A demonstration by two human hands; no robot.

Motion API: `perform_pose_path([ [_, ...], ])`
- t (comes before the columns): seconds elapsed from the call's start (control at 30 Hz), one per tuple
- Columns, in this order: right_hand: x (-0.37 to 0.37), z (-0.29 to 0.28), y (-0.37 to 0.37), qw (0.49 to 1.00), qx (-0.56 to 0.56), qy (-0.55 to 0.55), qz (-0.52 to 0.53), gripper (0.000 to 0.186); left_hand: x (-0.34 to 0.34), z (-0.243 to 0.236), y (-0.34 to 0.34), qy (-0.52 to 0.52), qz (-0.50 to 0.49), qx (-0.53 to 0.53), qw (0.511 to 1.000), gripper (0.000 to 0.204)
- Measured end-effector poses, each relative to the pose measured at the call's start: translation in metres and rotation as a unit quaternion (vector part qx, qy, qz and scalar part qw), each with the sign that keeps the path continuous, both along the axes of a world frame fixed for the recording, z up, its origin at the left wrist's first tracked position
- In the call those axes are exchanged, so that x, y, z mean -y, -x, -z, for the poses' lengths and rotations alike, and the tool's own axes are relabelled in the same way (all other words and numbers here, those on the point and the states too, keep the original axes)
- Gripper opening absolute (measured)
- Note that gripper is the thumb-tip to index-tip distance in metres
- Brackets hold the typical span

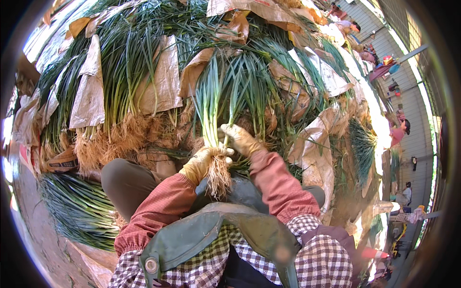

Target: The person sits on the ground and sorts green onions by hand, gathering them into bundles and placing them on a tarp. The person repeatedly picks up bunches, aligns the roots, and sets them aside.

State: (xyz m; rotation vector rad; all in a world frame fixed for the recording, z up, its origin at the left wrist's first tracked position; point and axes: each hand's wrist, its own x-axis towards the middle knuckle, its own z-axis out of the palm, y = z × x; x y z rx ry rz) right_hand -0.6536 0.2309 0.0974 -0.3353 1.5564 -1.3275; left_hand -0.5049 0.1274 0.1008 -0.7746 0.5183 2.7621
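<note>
My left hand, in a pale yellowish work glove, is closed around the lower stems of a bunch of green onions. Its tangled tan roots hang below that fist, and the green leaves point away from me. Close on the right, my right hand, gloved alike, pinches the white stem of a green onion beside the bunch. The pinched stem's lower end reaches down toward the left glove. Beyond both hands lies a big heap of green onions, roots toward me.
Beige woven sacks lie over and among the heap. A laid-out pile of green onions rests on the ground by my left knee. Another bundle lies to the right. Several people sit farther off along the right side.
</note>
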Motion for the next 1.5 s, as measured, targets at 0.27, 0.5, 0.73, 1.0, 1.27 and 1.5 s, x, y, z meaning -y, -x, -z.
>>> perform_pose_path([
  [0.27,-0.01,0.055,-0.023,0.95,-0.15,-0.104,0.254,0.041,-0.018,0.019,0.002,0.078,-0.008,0.007,0.997,0.013],
  [0.5,0.005,0.07,-0.008,0.932,0.076,0.032,0.352,0.04,-0.023,0.017,0.01,0.254,-0.042,0.054,0.965,0.007],
  [0.73,0.003,0.088,-0.022,0.911,-0.139,-0.376,-0.099,0.017,-0.016,0.019,0.013,0.298,-0.068,0.1,0.947,0.007],
  [1.0,-0.117,0.103,-0.013,0.945,-0.214,-0.222,-0.108,0.068,-0.012,0.023,0.014,0.113,-0.028,0.038,0.992,0.023],
  [1.27,-0.033,0.015,-0.025,0.988,-0.145,-0.038,-0.04,0.024,-0.015,0.011,0.009,0.212,0.032,-0.015,0.977,0.029],
  [1.5,-0.025,0.0,-0.052,0.903,-0.424,-0.074,-0.019,0.016,-0.013,0.017,-0.001,0.164,0.024,0.055,0.985,0.025],
])
